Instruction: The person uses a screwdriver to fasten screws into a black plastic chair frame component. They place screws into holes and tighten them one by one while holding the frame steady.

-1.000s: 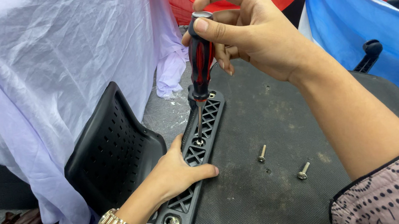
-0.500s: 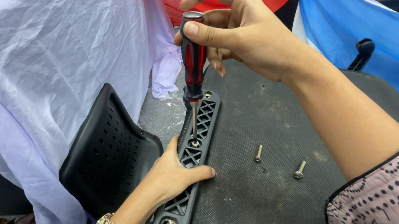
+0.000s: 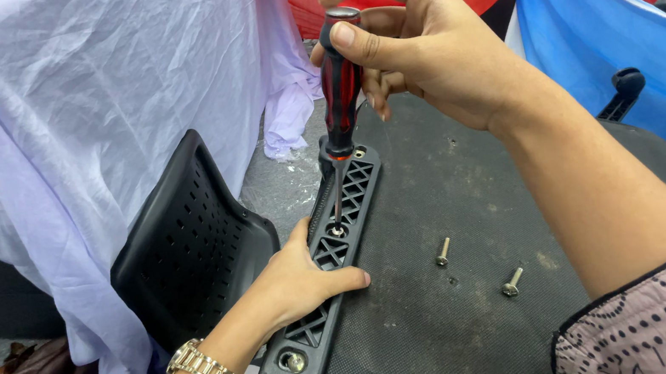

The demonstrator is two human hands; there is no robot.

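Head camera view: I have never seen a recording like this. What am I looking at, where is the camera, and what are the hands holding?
There is no machine here, only a person's two bare hands. The camera sits on the person's head and looks down at them. The right hand holds a red and black screwdriver upright, its tip at a screw in a black lattice bracket. The left hand, with a gold watch on its wrist, presses on that bracket. The bracket lies along the edge of a dark seat base. Two loose screws lie on the base. A perforated black backrest stands at the left, with draped cloths behind.
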